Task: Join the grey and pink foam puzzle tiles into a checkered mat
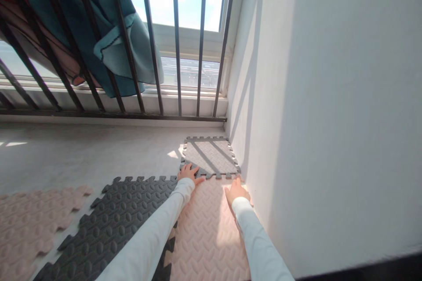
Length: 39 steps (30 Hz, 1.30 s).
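At the far left a loose pink foam tile (29,224) lies on the concrete floor (82,153), apart from the others. Next to it a dark grey foam tile (112,224) with toothed edges lies flat, its right edge meeting the pink tile (207,232) that runs along the wall. Above these, black window bars (150,39) cross the pane, and a teal cloth (108,26) hangs draped over them.

The left hand (188,174), in a long white sleeve (148,237), lies palm down with the fingers spread; its grip is open, closed on nothing, pressing the seam where the pink tile meets the small grey tile (209,156). That small grey tile sits in the corner of the floor, up against the wall, its near teeth locked into the pink tile's far edge.

The right hand (236,189) rests flat on the pink tile's far right corner, fingers pointing at the same seam, grip open too. Just beside it rises the white wall (329,109), streaked with the bars' shadows.
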Each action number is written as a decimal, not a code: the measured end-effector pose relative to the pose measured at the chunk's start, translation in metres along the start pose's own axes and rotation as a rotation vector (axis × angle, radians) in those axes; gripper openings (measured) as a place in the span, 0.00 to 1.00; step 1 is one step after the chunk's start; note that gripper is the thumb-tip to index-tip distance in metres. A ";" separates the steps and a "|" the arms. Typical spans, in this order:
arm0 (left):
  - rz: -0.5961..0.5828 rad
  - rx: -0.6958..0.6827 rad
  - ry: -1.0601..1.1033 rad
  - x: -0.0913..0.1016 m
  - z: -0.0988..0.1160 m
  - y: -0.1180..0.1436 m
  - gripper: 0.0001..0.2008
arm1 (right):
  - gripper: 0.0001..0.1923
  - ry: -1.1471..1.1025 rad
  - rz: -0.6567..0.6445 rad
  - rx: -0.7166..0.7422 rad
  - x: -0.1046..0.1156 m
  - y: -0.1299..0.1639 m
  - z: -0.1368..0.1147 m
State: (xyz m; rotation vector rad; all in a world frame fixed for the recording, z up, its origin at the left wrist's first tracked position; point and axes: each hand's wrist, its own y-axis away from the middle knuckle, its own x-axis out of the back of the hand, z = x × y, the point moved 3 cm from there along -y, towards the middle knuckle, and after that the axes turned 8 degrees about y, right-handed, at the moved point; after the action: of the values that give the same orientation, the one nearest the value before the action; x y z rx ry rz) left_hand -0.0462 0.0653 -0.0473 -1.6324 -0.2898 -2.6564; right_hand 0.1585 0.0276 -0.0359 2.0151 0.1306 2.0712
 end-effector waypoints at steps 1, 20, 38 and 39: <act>-0.004 0.002 -0.002 0.000 0.001 0.000 0.32 | 0.29 0.005 -0.007 -0.002 -0.001 -0.001 0.000; -0.167 -0.274 -0.213 -0.013 -0.016 0.032 0.33 | 0.25 0.098 -0.030 0.023 -0.002 0.000 -0.009; -0.208 -0.273 -0.209 -0.016 -0.011 0.029 0.31 | 0.32 0.156 -0.045 0.086 -0.001 -0.003 -0.027; -0.210 -0.273 -0.217 -0.017 -0.011 0.030 0.31 | 0.32 0.165 -0.044 0.090 0.000 -0.003 -0.030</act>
State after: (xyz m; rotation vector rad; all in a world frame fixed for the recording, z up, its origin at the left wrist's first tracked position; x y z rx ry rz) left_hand -0.0451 0.0326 -0.0622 -2.0862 -0.1073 -2.7725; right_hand 0.1291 0.0338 -0.0379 1.8695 0.3008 2.2390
